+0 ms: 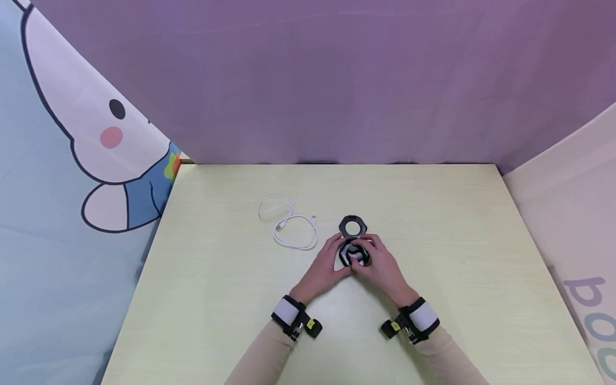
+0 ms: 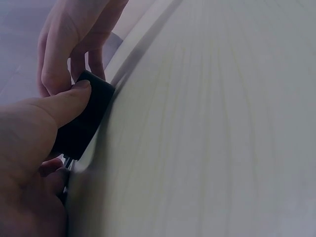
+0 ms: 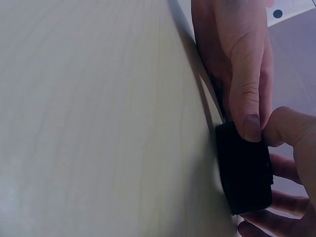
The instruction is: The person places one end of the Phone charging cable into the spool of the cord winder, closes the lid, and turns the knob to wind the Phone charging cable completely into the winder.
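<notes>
A black, roughly hexagonal earbud case (image 1: 343, 259) stands on the table with its lid (image 1: 343, 227) flipped back on the far side; the lid has a round, ring-shaped opening. My left hand (image 1: 323, 271) grips the case from the left, thumb (image 2: 69, 104) along its near wall. From the right, my right hand (image 1: 383, 267) reaches over the opening, thumb and forefinger curled about a small white earbud (image 1: 357, 256) in the case. In the right wrist view, the case's dark wall (image 3: 246, 173) hides what lies inside, and other right fingers (image 3: 286, 203) extend beyond it.
A loosely coiled white USB cable (image 1: 299, 248) lies to the left of the case, both plugs showing. The pale wooden table (image 1: 447, 214) meets a purple curtain (image 1: 337, 80) at the back. Printed cloths hang along the left and right sides.
</notes>
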The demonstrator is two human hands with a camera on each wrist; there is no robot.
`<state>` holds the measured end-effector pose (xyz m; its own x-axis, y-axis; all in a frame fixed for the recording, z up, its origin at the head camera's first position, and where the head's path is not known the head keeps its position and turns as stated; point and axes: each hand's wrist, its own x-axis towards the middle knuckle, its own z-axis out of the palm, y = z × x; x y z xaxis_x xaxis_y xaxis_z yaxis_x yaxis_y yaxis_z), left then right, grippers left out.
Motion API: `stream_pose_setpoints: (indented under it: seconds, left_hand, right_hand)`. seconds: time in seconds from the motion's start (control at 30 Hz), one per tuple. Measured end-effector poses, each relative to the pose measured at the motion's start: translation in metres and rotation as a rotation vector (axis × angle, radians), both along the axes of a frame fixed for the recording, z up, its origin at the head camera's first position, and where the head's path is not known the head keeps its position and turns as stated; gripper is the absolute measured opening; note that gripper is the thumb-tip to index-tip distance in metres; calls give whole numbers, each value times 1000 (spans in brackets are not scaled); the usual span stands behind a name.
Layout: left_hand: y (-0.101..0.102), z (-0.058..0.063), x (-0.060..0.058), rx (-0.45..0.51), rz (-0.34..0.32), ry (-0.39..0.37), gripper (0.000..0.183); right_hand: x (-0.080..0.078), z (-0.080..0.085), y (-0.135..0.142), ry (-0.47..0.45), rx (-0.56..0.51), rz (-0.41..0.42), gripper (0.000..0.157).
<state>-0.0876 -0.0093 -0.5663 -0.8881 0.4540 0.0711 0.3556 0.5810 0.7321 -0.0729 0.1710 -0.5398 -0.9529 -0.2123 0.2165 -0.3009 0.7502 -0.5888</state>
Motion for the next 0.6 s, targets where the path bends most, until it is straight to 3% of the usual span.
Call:
stream_pose_setpoints:
  seconds: [0.43,0.6]
  left_hand:
    - [-2,0,-1,-20,-17,-34,85]
    - [-10,4,0,-69,-37,-33,93]
  right_hand:
    - [-2,0,2,13,25,20,40]
    - [-1,1,3,-22,33,34,49]
